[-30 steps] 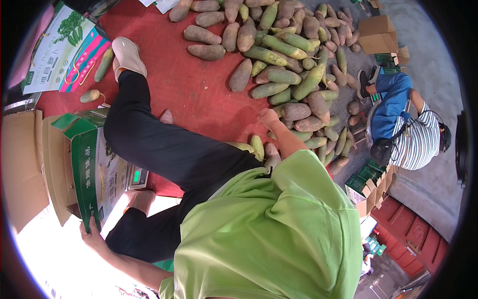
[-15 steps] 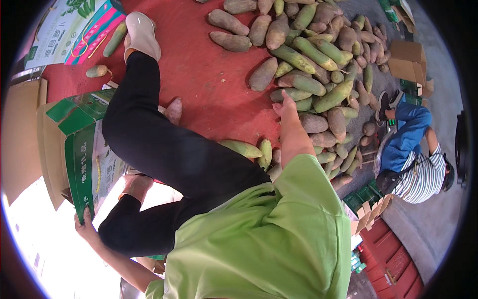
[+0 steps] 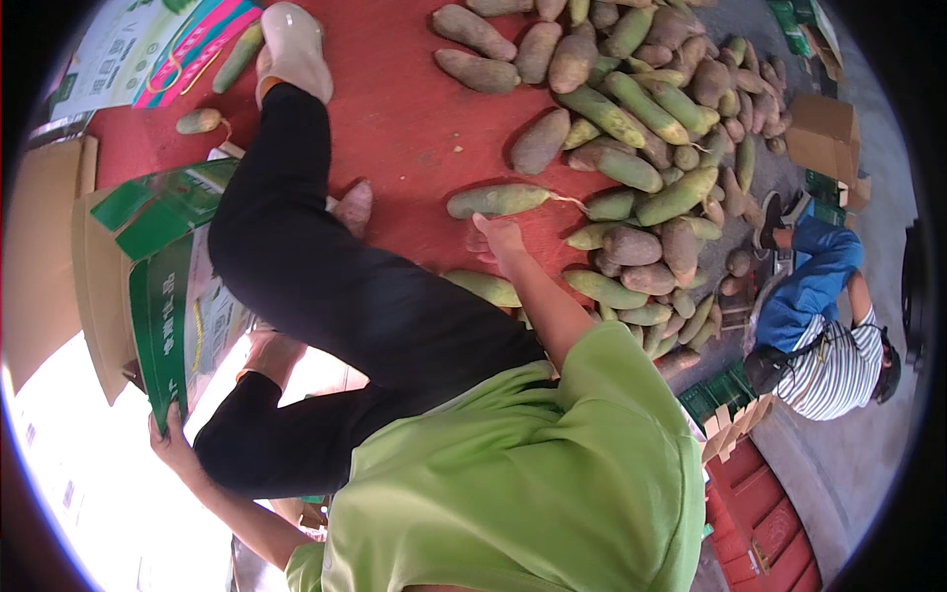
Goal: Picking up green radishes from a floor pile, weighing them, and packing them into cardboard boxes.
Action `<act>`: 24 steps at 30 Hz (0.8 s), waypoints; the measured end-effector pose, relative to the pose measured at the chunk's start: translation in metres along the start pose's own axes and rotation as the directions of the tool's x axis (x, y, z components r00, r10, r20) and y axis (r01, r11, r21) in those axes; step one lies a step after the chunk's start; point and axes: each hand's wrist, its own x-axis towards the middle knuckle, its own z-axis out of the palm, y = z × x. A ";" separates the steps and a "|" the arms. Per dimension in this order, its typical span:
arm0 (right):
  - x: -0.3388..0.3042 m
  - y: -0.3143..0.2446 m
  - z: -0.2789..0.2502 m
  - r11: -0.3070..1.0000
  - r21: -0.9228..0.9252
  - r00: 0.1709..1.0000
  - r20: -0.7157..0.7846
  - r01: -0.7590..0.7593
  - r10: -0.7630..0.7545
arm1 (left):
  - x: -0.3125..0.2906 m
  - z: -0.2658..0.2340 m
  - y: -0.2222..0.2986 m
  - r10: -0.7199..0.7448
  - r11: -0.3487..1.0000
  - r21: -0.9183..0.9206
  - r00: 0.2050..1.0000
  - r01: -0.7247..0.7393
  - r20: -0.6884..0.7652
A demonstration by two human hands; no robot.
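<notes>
Head view, looking down on a red floor (image 3: 414, 148) strewn with radishes. Right hand (image 3: 501, 242) low over the floor, toward its right edge, just below a green radish (image 3: 496, 200); fingers loose and somewhat blurred, gripping nothing that shows; cannot tell whether the tips touch the radish. That radish lies on its side on the red floor, apart from most others, thin pale root pointing at the radish pile (image 3: 678, 194). Pile heaped over the right edge of the red floor and on to grey ground, green and brownish-purple radishes mixed. Left hand (image 3: 173, 441) well away, fingers clasped on the lower corner of a green-and-white carton (image 3: 163, 326), its flaps standing open, at the left edge of the red floor. Between the two, black trousers (image 3: 345, 286), knees wide apart; pale shoe (image 3: 296, 49) on the far part of the floor. Small pinkish radish (image 3: 353, 207) beside the leg; another green one (image 3: 483, 288) partly hidden by the thigh. Toward the far left corner, a long green radish (image 3: 237, 61) beside a printed box (image 3: 118, 54). On the grey ground at right, a person in a striped shirt (image 3: 829, 365), seated low or crouching.
</notes>
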 end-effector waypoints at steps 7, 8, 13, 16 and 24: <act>-0.012 -0.037 0.007 -0.180 -0.979 0.583 0.201 0.095 -0.787 | -0.012 -0.005 0.003 -0.042 0.999 -0.019 0.998 0.041 -0.043; -0.006 -0.038 0.001 -0.271 -0.962 0.561 0.247 0.042 -0.790 | -0.012 -0.002 0.011 -0.057 0.998 0.002 0.996 0.057 -0.071; 0.014 -0.045 -0.013 -0.384 -0.916 0.660 0.216 -0.119 -0.720 | -0.011 0.007 0.032 0.093 0.977 0.205 0.987 -0.065 -0.129; 0.018 -0.045 -0.012 -0.362 -0.922 0.701 0.167 -0.139 -0.694 | -0.017 0.005 0.043 0.187 0.958 0.244 0.973 -0.151 -0.133; -0.033 -0.077 0.017 -0.145 -0.987 0.726 0.053 -0.065 -0.685 | -0.022 -0.011 0.054 0.209 0.909 0.368 0.978 -0.197 0.007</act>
